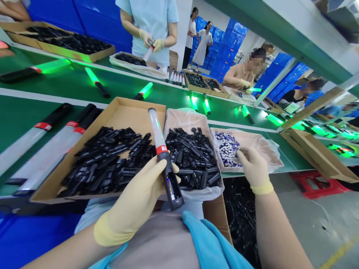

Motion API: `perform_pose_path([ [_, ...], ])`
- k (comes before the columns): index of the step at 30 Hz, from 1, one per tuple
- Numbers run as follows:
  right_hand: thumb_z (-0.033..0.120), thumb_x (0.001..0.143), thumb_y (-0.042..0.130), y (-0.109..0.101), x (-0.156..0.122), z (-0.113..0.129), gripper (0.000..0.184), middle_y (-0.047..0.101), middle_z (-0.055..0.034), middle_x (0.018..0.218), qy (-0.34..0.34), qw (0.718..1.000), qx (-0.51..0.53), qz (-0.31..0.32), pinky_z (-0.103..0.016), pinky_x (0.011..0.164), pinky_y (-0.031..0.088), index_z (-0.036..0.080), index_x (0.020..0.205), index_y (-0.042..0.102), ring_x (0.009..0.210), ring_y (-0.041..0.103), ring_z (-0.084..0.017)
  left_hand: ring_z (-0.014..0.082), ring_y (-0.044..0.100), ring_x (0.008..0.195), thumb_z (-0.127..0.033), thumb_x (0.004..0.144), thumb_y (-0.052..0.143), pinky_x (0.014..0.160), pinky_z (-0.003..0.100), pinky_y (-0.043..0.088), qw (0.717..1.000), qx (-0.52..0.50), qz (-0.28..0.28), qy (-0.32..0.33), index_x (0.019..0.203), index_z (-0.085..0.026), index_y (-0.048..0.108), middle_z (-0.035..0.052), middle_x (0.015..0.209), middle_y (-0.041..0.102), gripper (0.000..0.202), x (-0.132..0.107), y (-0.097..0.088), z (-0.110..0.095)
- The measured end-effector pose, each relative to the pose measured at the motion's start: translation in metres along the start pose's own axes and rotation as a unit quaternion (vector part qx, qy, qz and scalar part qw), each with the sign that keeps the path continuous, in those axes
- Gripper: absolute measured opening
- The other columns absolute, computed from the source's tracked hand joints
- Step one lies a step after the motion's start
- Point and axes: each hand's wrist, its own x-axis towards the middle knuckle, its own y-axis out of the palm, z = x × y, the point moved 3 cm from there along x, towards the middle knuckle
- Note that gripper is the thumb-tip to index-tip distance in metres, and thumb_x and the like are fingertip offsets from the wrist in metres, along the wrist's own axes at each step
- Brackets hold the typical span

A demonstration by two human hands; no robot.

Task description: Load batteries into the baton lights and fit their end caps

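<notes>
My left hand (143,186), in a pale glove, is wrapped round a light baton (158,130). The baton has a clear tube, a red band and a black handle, and slants with its tube pointing away from me. Its battery compartment (171,186) faces up uncovered, with a battery inside. At the right, my gloved right hand (254,164) is at the edge of a heap of small batteries (227,149) in a plastic-lined box (259,144). Its fingers are curled together, and whatever is between them is hidden.
Black plastic parts fill a cardboard tray (140,106) and a lined box (185,117) before me. Several unlit batons (30,140) lie at left. Lit green batons (92,78) rest on the green bench (120,82). Co-workers sit or stand opposite; a red stool (314,186) is at right.
</notes>
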Motion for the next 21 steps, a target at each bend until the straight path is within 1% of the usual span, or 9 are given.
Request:
perform_pose_path([
  [1,0.037,0.095,0.055,0.001,-0.014,0.022,0.023,0.071,-0.0037,0.085,-0.004,0.995,0.097,0.007,-0.033,0.073,0.057,0.021,0.109,0.063,0.073,0.07,-0.019,0.0181,0.065,0.083,-0.043,0.09,0.065,0.068,0.025,0.056,1.0,0.014,0.011,0.01,0.107,-0.024,0.066,0.004,0.094,0.071,0.025,0.001,0.001,0.002],
  [3,0.032,0.094,0.059,0.011,-0.042,0.069,0.024,0.07,-0.0004,0.084,-0.029,0.975,0.199,0.097,-0.029,0.07,0.057,0.022,0.115,0.064,0.069,0.069,-0.015,0.0203,0.065,0.095,-0.044,0.091,0.065,0.076,0.028,0.057,0.999,0.039,0.029,0.023,0.115,-0.026,0.065,0.0043,0.103,0.071,0.03,0.005,0.003,0.005],
  [5,0.023,0.091,0.063,0.023,-0.064,0.107,0.026,0.069,0.0007,0.084,-0.072,0.961,0.207,0.171,-0.026,0.068,0.056,0.022,0.116,0.065,0.071,0.067,-0.014,0.0226,0.064,0.105,-0.044,0.092,0.064,0.08,0.03,0.057,0.997,0.058,0.046,0.031,0.12,-0.027,0.063,0.0051,0.112,0.069,0.033,0.008,0.005,0.006],
  [7,0.017,0.089,0.065,0.032,-0.074,0.128,0.022,0.068,0.0011,0.081,-0.112,0.959,0.167,0.2,-0.025,0.069,0.054,0.02,0.11,0.067,0.072,0.065,-0.013,0.0232,0.063,0.108,-0.044,0.091,0.065,0.08,0.029,0.057,0.995,0.076,0.054,0.043,0.12,-0.026,0.062,0.0059,0.117,0.067,0.034,0.009,0.007,0.006],
  [9,0.016,0.089,0.068,0.036,-0.075,0.135,0.014,0.069,0.0009,0.08,-0.148,0.96,0.136,0.195,-0.026,0.07,0.052,0.019,0.102,0.069,0.072,0.064,-0.013,0.0238,0.064,0.105,-0.045,0.09,0.067,0.075,0.029,0.057,0.993,0.093,0.049,0.048,0.119,-0.025,0.06,0.0069,0.117,0.067,0.036,0.009,0.005,0.005],
  [13,0.021,0.092,0.069,0.041,-0.072,0.136,0.003,0.071,-0.0013,0.084,-0.211,0.955,0.134,0.16,-0.026,0.072,0.052,0.019,0.095,0.069,0.075,0.065,-0.014,0.0235,0.065,0.095,-0.048,0.089,0.067,0.068,0.029,0.058,0.993,0.105,0.037,0.042,0.114,-0.022,0.06,0.0081,0.111,0.068,0.036,0.007,0.002,0.004],
  [16,0.029,0.099,0.06,0.048,-0.075,0.142,0.016,0.068,-0.0037,0.083,-0.244,0.956,0.096,0.13,-0.029,0.076,0.053,0.019,0.09,0.07,0.081,0.066,-0.017,0.0192,0.064,0.085,-0.045,0.09,0.067,0.064,0.027,0.057,0.993,0.1,0.044,0.04,0.112,-0.022,0.061,0.006,0.106,0.068,0.033,0.005,0.002,0.003],
  [18,0.033,0.103,0.053,0.05,-0.077,0.147,0.025,0.067,-0.0058,0.088,-0.279,0.946,0.091,0.133,-0.031,0.081,0.054,0.019,0.096,0.072,0.086,0.066,-0.018,0.0154,0.061,0.077,-0.042,0.089,0.069,0.06,0.023,0.056,0.995,0.085,0.051,0.033,0.111,-0.023,0.064,0.0041,0.104,0.069,0.029,0.005,0.004,0.001],
  [21,0.034,0.104,0.048,0.039,-0.068,0.141,0.03,0.066,-0.0101,0.115,-0.321,0.931,0.124,0.12,-0.033,0.094,0.054,0.02,0.119,0.07,0.106,0.064,-0.019,0.0128,0.062,0.075,-0.034,0.089,0.07,0.062,0.02,0.058,0.998,0.033,0.045,0.026,0.106,-0.022,0.068,0.0028,0.103,0.07,0.02,0.008,0.002,-0.007],
])
